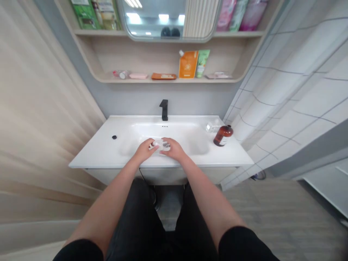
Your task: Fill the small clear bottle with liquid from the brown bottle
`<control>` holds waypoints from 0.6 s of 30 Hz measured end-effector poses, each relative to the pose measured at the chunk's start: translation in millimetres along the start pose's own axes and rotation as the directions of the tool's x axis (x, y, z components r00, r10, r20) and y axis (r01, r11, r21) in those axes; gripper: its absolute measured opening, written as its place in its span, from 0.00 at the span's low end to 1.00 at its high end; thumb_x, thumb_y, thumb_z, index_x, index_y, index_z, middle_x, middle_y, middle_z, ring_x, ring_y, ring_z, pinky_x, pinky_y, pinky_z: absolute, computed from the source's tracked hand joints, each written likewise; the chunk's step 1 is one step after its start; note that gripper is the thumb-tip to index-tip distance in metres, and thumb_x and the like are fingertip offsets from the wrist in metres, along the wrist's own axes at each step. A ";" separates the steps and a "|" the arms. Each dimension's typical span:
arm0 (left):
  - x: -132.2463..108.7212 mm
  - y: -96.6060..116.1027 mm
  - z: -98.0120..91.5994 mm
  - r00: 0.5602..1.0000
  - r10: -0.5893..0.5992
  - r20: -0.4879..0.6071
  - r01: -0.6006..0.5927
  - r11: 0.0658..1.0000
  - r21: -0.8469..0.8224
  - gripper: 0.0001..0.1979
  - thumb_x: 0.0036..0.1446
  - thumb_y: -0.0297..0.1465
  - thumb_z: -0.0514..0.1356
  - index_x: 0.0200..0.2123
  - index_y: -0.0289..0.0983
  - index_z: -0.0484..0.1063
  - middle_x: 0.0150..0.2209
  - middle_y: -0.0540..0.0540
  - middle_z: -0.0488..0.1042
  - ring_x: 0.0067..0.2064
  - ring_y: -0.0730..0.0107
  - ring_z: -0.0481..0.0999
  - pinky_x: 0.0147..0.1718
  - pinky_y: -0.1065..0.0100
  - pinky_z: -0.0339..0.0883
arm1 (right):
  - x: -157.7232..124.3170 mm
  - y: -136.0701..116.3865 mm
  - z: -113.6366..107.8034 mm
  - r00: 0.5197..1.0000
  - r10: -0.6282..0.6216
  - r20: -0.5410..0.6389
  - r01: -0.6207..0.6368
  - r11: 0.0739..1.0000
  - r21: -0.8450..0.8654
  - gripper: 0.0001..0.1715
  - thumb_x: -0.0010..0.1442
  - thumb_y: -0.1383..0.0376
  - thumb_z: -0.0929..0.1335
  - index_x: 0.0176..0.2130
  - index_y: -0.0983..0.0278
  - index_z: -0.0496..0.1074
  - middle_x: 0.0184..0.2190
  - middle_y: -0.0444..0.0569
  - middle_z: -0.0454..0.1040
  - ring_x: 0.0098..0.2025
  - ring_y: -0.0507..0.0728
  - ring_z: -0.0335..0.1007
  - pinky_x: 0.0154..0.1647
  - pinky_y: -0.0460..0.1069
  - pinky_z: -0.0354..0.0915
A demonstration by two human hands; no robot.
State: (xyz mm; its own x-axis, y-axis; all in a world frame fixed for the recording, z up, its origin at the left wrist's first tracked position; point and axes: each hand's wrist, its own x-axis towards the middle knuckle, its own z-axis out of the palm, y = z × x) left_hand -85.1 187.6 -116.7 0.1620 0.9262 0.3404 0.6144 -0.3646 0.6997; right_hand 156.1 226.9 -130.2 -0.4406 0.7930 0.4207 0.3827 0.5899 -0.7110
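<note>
Both my hands meet over the white sink basin point(187, 135), near its front rim. My left hand point(144, 149) and my right hand point(174, 148) are curled around a small clear, whitish object point(161, 144) held between them; I cannot make out what it is. The black faucet point(164, 109) stands behind the hands at the back of the basin.
A brown bottle point(222, 135) and a clear small container point(212, 126) sit on the counter's right side. A black plug point(114, 137) lies at the left. The wall shelf point(168, 80) holds an orange pouch point(187, 64), a green tube point(202, 62) and flat packets. Tiled wall at right.
</note>
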 end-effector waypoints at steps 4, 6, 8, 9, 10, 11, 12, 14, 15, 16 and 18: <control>3.7 -3.6 3.3 0.998 -0.005 0.068 0.018 0.981 -0.191 0.33 0.55 0.42 0.72 0.62 0.43 0.70 0.63 0.38 0.75 0.64 0.50 0.77 0.53 0.54 0.78 | 1.8 8.2 -0.2 0.984 0.166 0.065 -0.178 0.938 0.299 0.45 0.57 0.54 0.82 0.68 0.58 0.72 0.58 0.55 0.81 0.48 0.59 0.81 0.55 0.57 0.77; 5.1 -0.9 4.8 0.992 -0.042 0.118 0.068 0.972 -0.227 0.37 0.52 0.40 0.74 0.64 0.42 0.68 0.62 0.38 0.76 0.63 0.49 0.78 0.54 0.52 0.78 | 3.4 9.6 -0.5 0.975 0.189 0.118 -0.220 0.900 0.377 0.46 0.56 0.53 0.83 0.67 0.57 0.73 0.58 0.55 0.81 0.49 0.60 0.81 0.57 0.58 0.77; 3.9 3.6 3.3 0.991 -0.052 0.120 0.080 0.967 -0.241 0.38 0.50 0.39 0.76 0.62 0.42 0.68 0.59 0.39 0.78 0.60 0.50 0.80 0.56 0.50 0.78 | 4.4 8.8 -0.7 0.971 0.182 0.155 -0.232 0.870 0.434 0.50 0.53 0.52 0.84 0.69 0.56 0.72 0.61 0.56 0.79 0.52 0.61 0.80 0.60 0.59 0.75; 1.7 5.5 0.3 0.994 -0.052 0.097 0.074 0.966 -0.247 0.37 0.49 0.38 0.76 0.61 0.42 0.69 0.58 0.40 0.79 0.59 0.52 0.81 0.57 0.50 0.78 | 4.5 8.0 -0.9 0.969 0.178 0.172 -0.239 0.857 0.456 0.53 0.52 0.51 0.85 0.70 0.55 0.71 0.63 0.56 0.78 0.52 0.61 0.80 0.60 0.60 0.75; -1.6 6.3 -4.6 0.997 -0.055 0.053 0.067 0.965 -0.252 0.37 0.49 0.38 0.77 0.60 0.42 0.69 0.57 0.40 0.79 0.58 0.53 0.81 0.56 0.51 0.78 | 4.5 7.1 -1.1 0.966 0.179 0.187 -0.248 0.847 0.471 0.55 0.51 0.51 0.85 0.71 0.54 0.69 0.65 0.56 0.77 0.52 0.61 0.80 0.60 0.59 0.75; -5.8 5.4 -12.1 0.997 -0.070 -0.018 0.063 0.965 -0.256 0.37 0.49 0.37 0.77 0.60 0.42 0.68 0.57 0.40 0.79 0.58 0.54 0.81 0.55 0.53 0.78 | 4.3 6.4 -1.4 0.962 0.190 0.194 -0.262 0.838 0.478 0.56 0.52 0.50 0.84 0.72 0.52 0.68 0.66 0.55 0.77 0.52 0.60 0.80 0.60 0.59 0.75; -10.9 2.4 -22.2 0.989 -0.094 -0.112 0.061 0.963 -0.262 0.38 0.50 0.37 0.77 0.61 0.42 0.67 0.57 0.40 0.79 0.58 0.55 0.81 0.53 0.54 0.79 | 4.0 6.1 -1.7 0.958 0.208 0.197 -0.279 0.833 0.478 0.53 0.55 0.49 0.83 0.73 0.51 0.68 0.66 0.55 0.77 0.52 0.60 0.80 0.58 0.58 0.75; -22.6 -10.2 -50.6 0.918 -0.177 -0.356 0.075 0.956 -0.284 0.40 0.50 0.38 0.77 0.62 0.42 0.65 0.57 0.41 0.78 0.56 0.57 0.82 0.48 0.58 0.80 | 3.9 7.3 -2.1 0.950 0.258 0.177 -0.312 0.834 0.455 0.42 0.62 0.46 0.79 0.70 0.51 0.72 0.62 0.53 0.80 0.50 0.59 0.81 0.56 0.56 0.76; -29.2 -19.5 -68.3 0.858 -0.213 -0.466 0.078 0.953 -0.293 0.41 0.51 0.38 0.77 0.64 0.42 0.64 0.57 0.42 0.78 0.54 0.59 0.82 0.48 0.58 0.79 | 4.0 8.8 -2.1 0.947 0.279 0.160 -0.321 0.844 0.429 0.36 0.65 0.46 0.76 0.67 0.52 0.74 0.58 0.52 0.81 0.49 0.59 0.81 0.55 0.55 0.75; -36.1 -30.1 -87.4 0.785 -0.244 -0.569 0.093 0.955 -0.281 0.40 0.52 0.39 0.76 0.64 0.42 0.63 0.57 0.42 0.78 0.52 0.61 0.82 0.49 0.58 0.79 | 4.4 10.6 -1.8 0.946 0.290 0.145 -0.324 0.860 0.394 0.31 0.67 0.47 0.75 0.63 0.54 0.77 0.55 0.51 0.83 0.49 0.59 0.81 0.54 0.55 0.75; -51.2 -52.0 -126.4 0.639 -0.296 -0.709 0.218 0.955 -0.202 0.40 0.53 0.39 0.76 0.64 0.41 0.63 0.56 0.43 0.78 0.50 0.63 0.82 0.51 0.57 0.79 | 5.6 14.7 -0.7 0.949 0.287 0.131 -0.314 0.897 0.310 0.24 0.66 0.50 0.76 0.57 0.56 0.80 0.49 0.49 0.84 0.48 0.59 0.80 0.54 0.54 0.74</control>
State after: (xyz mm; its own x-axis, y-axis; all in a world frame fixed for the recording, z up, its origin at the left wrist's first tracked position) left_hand -222.9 147.0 -91.1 -0.6264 0.6323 0.4560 0.4659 -0.1654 0.8693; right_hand 159.8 240.1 -137.9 -0.4152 0.9016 0.1215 0.2300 0.2333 -0.9448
